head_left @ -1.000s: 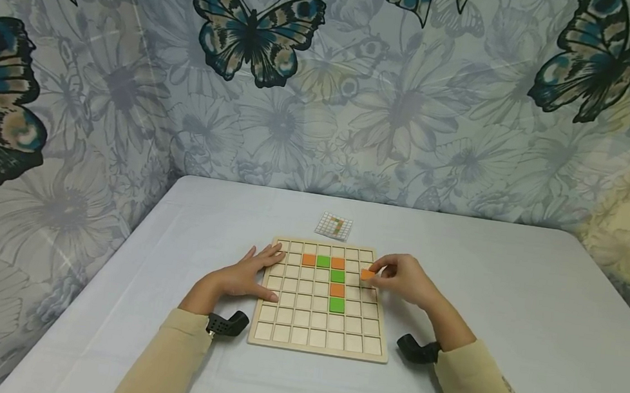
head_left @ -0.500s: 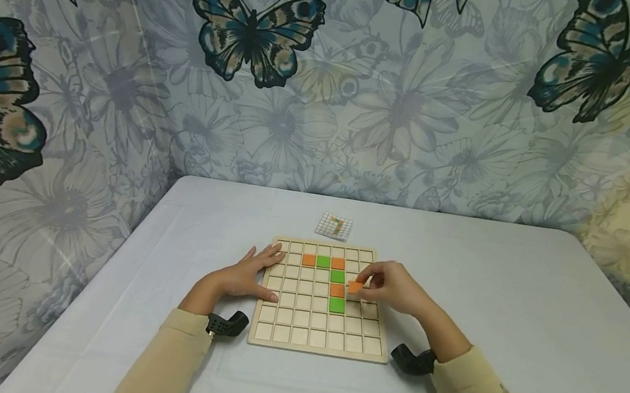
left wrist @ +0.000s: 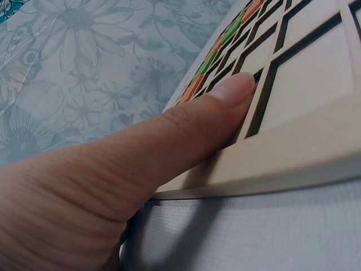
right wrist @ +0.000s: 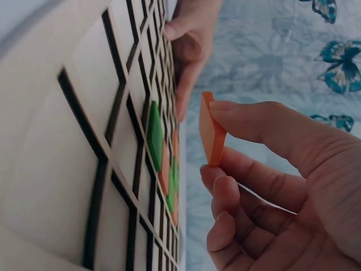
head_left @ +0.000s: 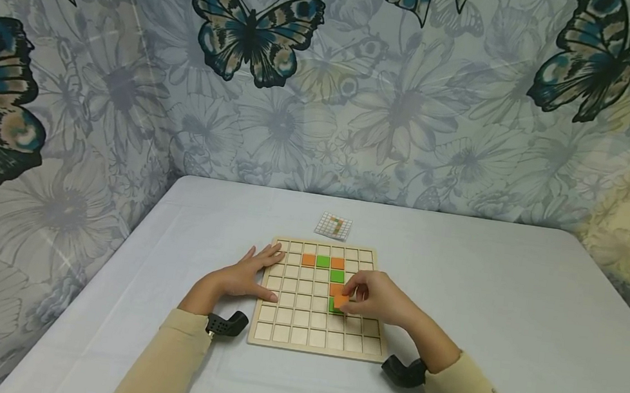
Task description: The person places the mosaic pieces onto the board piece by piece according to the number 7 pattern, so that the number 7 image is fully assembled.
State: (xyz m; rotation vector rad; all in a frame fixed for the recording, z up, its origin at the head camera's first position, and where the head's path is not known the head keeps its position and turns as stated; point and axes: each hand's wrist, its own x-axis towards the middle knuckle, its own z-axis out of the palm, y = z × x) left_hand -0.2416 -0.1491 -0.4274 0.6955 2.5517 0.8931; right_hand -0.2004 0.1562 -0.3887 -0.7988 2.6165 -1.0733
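My right hand [head_left: 380, 298] pinches an orange square tile [right wrist: 211, 130] between thumb and fingertips, held above the board's surface. In the head view that tile partly covers a green tile [head_left: 332, 305] set in the wooden grid board [head_left: 286, 347]. My left hand [head_left: 241, 277] rests on the board's left edge with its fingers spread; in the left wrist view the thumb [left wrist: 186, 127] lies straight across the rim. Orange and green tiles alternate in a row near the far side, then down one column, starting with an orange tile [head_left: 309, 260] at the left.
A small card [head_left: 333, 226] printed with a grid and a coloured pattern lies just beyond the board. White cloth covers the table [head_left: 487, 274]. A butterfly-patterned curtain [head_left: 416, 124] hangs behind it.
The right hand has carried the orange tile from the board's right side leftward and nearer, to over the green tile at the column's near end. The left hand stays in place.
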